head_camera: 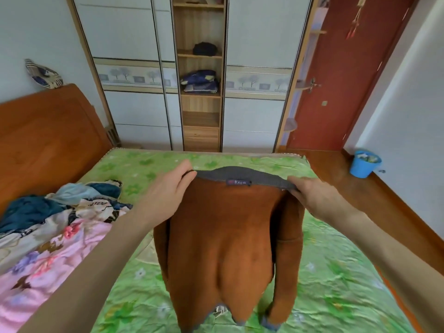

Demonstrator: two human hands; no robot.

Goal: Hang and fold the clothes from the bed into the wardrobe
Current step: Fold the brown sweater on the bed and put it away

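Early in the task: left hand (165, 188) and right hand (314, 198) pinching brown sweater (223, 236) by its collar; clothes pile (60, 212) on bed (336, 284) unsorted; few folded items in wardrobe (200, 80).

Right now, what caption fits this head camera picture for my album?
Both hands, left and right, hold a brown sweater by its grey collar over the green bed.

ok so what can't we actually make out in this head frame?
- Label on the brown garment: print too small to read.
- Garment's far side: faces away from the camera.
- Wardrobe behind its closed sliding doors: hidden; only the middle shelves show.
- Dark item on a shelf: too small to identify.
- Clothes pile: cut off by the left edge.
- Blue bucket contents: blurred.
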